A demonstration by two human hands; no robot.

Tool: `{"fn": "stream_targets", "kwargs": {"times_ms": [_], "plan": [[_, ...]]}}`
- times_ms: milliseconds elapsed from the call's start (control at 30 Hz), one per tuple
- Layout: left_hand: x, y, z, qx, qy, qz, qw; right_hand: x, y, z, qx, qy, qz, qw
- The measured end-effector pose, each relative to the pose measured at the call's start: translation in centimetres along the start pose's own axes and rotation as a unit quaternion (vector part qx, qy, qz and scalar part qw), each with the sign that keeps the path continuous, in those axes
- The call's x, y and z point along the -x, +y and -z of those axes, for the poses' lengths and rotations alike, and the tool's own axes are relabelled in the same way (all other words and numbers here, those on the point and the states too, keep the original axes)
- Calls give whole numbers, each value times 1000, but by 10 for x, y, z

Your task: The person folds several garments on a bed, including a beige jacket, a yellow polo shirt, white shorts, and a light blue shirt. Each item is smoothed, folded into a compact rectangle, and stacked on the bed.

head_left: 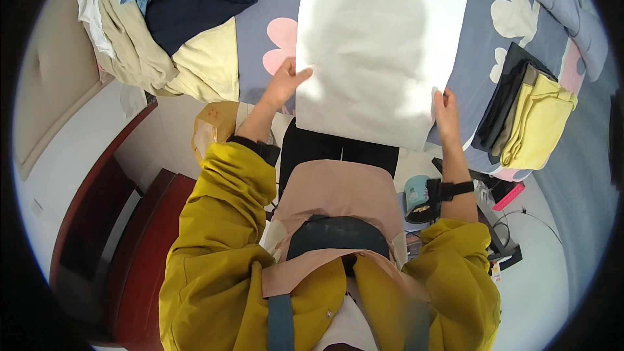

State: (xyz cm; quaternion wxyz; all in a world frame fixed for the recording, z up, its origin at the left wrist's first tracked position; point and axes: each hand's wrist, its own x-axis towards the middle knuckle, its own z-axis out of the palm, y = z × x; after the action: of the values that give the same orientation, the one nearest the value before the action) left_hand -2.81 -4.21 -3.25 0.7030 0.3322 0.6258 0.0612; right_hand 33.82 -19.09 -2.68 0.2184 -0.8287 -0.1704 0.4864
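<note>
A large white rectangular sheet (370, 52), stiff-looking like paper or thin board, spreads out in front of me with a dark shadow across its middle. Its lower part reaches past the near edge of the bed (263, 32). My left hand (285, 84) pinches the sheet's left edge, thumb on top and fingers partly underneath. At the right edge, lower down, my right hand (446, 112) grips it with the thumb along the side; some fingers are hidden. Both forearms reach forward from rolled mustard sleeves, with a black band at each wrist.
Loose clothes lie at the far left: a navy garment (201, 3), a beige one (136, 45) and a pale yellow one (211, 58). Folded yellow (543, 120) and black (510, 84) clothes sit at the right. A brown paper bag (214, 127) and a light-blue container (418, 198) stand below bed level.
</note>
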Motion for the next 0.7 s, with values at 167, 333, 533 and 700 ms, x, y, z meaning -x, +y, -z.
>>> {"fn": "stream_targets", "kwargs": {"times_ms": [167,333,533,700], "plan": [[41,-53,-7,-99,-43,87,990,48,55,0,30,-30,-103,994],[55,-85,-8,-284,-62,42,956,60,72,-5,26,-135,-80,987],[79,-102,-3,-58,-23,108,992,70,69,-7,-4,-231,-222,947],[118,-74,16,-95,-156,265,947,129,57,8,-96,-275,-222,930]]}}
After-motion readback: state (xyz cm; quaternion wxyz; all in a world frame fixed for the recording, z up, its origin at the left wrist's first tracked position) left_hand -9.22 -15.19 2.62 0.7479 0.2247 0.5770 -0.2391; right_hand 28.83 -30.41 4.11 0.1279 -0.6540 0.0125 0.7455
